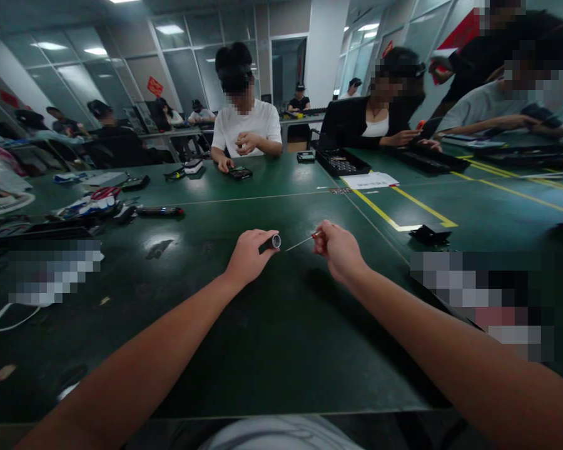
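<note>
My left hand [252, 255] is closed around a small black flashlight [274, 241], a short cylinder whose round, glassy end faces right and toward me. Across a small gap, my right hand [336, 249] pinches a thin screwdriver [300, 243]. Its slim metal shaft slants down to the left, and a bit of red shows at the fingers; the rest of the handle is hidden in the grip. The tip is close to the flashlight's round end, and I cannot tell that they touch. Both hands are held above the green table [281, 350].
Left lie a pen-like black tool [160, 211], cables and a pile of small parts. A black bracket-like piece [430, 234] and a blurred-out item are at right. Farther back are a white paper [370, 180], a black tray [341, 164] and yellow tape lines. Several people sit across.
</note>
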### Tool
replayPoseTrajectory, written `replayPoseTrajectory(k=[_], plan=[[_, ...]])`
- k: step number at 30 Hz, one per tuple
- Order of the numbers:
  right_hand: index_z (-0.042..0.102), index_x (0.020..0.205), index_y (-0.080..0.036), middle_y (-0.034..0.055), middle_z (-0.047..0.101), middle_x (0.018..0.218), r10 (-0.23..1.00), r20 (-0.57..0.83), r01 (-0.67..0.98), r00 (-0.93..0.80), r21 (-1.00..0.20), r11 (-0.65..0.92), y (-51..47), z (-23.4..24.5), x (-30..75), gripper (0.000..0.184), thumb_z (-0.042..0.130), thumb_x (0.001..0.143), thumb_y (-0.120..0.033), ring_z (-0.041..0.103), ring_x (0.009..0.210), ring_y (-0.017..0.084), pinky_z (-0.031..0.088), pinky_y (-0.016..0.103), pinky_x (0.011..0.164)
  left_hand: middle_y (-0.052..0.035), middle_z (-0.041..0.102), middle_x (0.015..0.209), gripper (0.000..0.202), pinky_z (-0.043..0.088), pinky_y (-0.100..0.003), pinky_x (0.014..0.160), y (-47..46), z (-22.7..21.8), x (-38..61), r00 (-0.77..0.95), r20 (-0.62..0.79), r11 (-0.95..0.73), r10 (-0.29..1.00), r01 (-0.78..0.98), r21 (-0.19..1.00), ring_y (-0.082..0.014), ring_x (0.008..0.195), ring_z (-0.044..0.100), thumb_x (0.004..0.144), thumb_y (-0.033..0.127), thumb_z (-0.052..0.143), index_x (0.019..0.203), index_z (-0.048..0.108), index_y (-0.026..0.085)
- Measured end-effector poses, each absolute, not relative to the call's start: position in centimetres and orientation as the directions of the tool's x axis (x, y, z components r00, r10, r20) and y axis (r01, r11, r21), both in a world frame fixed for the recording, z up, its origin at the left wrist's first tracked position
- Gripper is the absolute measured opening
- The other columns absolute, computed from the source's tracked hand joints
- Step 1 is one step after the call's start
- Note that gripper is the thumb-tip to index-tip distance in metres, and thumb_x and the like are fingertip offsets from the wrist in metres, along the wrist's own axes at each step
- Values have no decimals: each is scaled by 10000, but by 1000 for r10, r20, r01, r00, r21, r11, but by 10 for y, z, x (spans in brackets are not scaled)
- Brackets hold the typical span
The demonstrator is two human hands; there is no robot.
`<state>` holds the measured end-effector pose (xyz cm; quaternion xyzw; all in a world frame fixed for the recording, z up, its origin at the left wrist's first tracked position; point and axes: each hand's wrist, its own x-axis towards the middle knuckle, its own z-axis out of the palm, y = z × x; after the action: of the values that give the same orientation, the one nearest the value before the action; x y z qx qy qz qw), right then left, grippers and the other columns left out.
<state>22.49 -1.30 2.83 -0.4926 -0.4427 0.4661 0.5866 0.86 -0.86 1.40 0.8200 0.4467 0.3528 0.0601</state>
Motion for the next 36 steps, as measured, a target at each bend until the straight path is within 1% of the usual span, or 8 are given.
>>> replayPoseTrajectory(k=[6,13,18,22,26,29,32,36], plan=[[542,798,-229,-17,547,664,975,90,-94,202,-989,111,-12,22,222,255,549,911,-458,509,533,131,481,298,538,-54,707,1182,376,438,-476,1021,-6,11,7,353,472,-559,808,712,425,-251,1093,612,875,224,722,1245,665,249],[571,921,-219,1,632,771,959,219,-50,179,-971,232,-18,24,216,237,544,920,-455,585,647,140,497,300,610,-48,713,1177,374,401,-519,1061,-10,12,10,353,481,-566,803,705,427,-258,1088,618,877,265,725,1246,663,266],[570,937,-218,2,647,788,929,332,56,165,-943,327,-20,25,217,245,531,941,-460,592,651,140,485,308,629,-48,721,1161,379,439,-464,1024,-10,13,12,340,489,-567,804,687,454,-248,1077,627,865,274,744,1235,667,252],[587,926,-227,-33,579,664,900,433,191,52,-889,417,-28,32,218,257,502,974,-465,550,598,137,438,293,600,-44,717,1148,385,475,-406,973,-11,12,12,309,476,-544,823,669,506,-234,1075,625,855,239,753,1230,667,235],[634,867,-225,-19,553,625,878,473,314,74,-847,430,-37,38,218,375,435,999,-514,525,577,147,389,301,571,-36,714,1147,380,478,-396,973,-12,12,13,315,464,-545,828,645,535,-228,1080,624,849,225,759,1218,670,234],[655,943,-226,6,622,714,859,510,390,56,-803,451,-41,38,217,305,436,1004,-429,565,639,164,408,314,623,-37,714,1133,366,481,-397,970,-12,11,13,313,465,-546,828,640,542,-229,1073,629,852,224,754,1209,673,236],[626,1068,-230,16,660,808,863,506,388,3,-796,465,-43,37,217,224,437,981,-311,597,717,181,430,319,669,-44,709,1122,362,487,-397,963,-11,11,12,277,477,-530,834,643,553,-228,1054,637,856,216,748,1209,668,228],[628,1001,-230,20,662,806,869,494,402,-30,-790,463,-43,38,217,249,422,999,-370,605,723,182,428,320,672,-46,707,1113,363,485,-401,967,-10,10,12,271,477,-525,836,650,550,-229,1048,634,848,207,754,1202,672,222]])
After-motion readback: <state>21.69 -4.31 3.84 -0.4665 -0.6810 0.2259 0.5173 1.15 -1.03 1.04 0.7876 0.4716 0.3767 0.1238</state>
